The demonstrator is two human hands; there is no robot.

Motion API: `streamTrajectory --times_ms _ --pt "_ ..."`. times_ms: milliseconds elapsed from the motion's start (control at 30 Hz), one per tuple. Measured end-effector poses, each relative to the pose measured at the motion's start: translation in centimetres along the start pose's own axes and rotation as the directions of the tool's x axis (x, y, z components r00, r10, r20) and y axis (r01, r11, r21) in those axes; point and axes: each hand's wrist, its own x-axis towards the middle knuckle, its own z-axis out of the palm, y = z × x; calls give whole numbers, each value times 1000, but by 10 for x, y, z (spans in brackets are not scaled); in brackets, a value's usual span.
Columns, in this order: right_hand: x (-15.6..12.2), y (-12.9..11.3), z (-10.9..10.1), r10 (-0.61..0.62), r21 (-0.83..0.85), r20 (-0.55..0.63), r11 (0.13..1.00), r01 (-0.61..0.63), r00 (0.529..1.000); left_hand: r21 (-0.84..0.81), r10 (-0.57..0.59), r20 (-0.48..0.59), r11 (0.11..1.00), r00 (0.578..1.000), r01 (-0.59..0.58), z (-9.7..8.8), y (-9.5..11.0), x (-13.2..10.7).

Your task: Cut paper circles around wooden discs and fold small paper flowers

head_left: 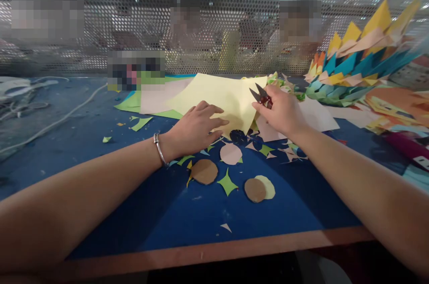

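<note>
With fingers spread, my left hand (201, 125) rests on the near left part of a pale yellow paper sheet (214, 89). My right hand (283, 110) is closed around the red handles of small scissors (260, 95), whose dark blades are parted and point up and left over the sheet's right side. Nearer me on the blue tabletop lie a pink paper circle (231, 153), a brown cardboard circle (204, 172), and another brown circle (255, 190) overlapping a pale yellow circle (270, 187). A green four-pointed scrap (228, 182) lies between them.
A layered folded-paper piece (351, 63) in yellow, blue and green stands at the back right. A perforated metal screen (217, 20) rises behind the table. White cord (67, 114) runs along the left. Paper offcuts (291, 152) are strewn near my right hand.
</note>
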Motion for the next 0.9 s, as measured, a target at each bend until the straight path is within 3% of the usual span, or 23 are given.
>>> streamTrajectory --times_ms 100,267,500,600,733,900 --pt "0 3 -2 -45 -21 42 999 46 998 -109 0 -5 994 1000 0 -5 13 -2" --pt "-3 5 -6 -44 -71 133 996 54 990 -220 16 205 975 979 31 -10 31 -4" --pt "-11 -5 -24 4 -144 288 989 40 958 -444 -95 260 872 961 206 -10 32 -3" --pt "-16 -14 -32 -14 -137 334 989 63 942 -623 -129 181 752 975 215 -8 30 -1" --pt "-24 -22 -36 -64 -82 466 990 116 883 -854 -232 54 493 971 165 -6 26 3" --pt "-30 -23 -35 -132 -59 658 973 225 741 -962 -403 162 140 901 236 0 26 5"
